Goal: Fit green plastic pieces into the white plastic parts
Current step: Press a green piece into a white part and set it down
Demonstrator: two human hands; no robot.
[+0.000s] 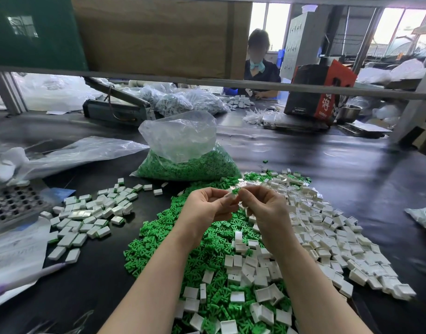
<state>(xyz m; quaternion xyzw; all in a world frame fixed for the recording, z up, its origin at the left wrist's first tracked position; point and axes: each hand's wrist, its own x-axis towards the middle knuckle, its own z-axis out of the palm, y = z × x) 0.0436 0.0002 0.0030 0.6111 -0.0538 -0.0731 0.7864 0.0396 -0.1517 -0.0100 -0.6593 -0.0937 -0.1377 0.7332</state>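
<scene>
My left hand [208,208] and my right hand [265,208] meet above the middle of the table. Between their fingertips they pinch a small white plastic part [232,195] with a green plastic piece [235,190] at its top. Below my arms lies a heap of loose green pieces [168,247]. A wide spread of empty white parts [332,239] covers the table to the right. At the left sits a pile of white parts with green edges showing [86,220].
A clear bag of green pieces [190,162] stands behind my hands. A perforated metal tray [12,203] and plastic sheets lie at the left. Across the table a person sits beside a black-and-red carton [320,90]. A heat sealer [115,107] is at the back.
</scene>
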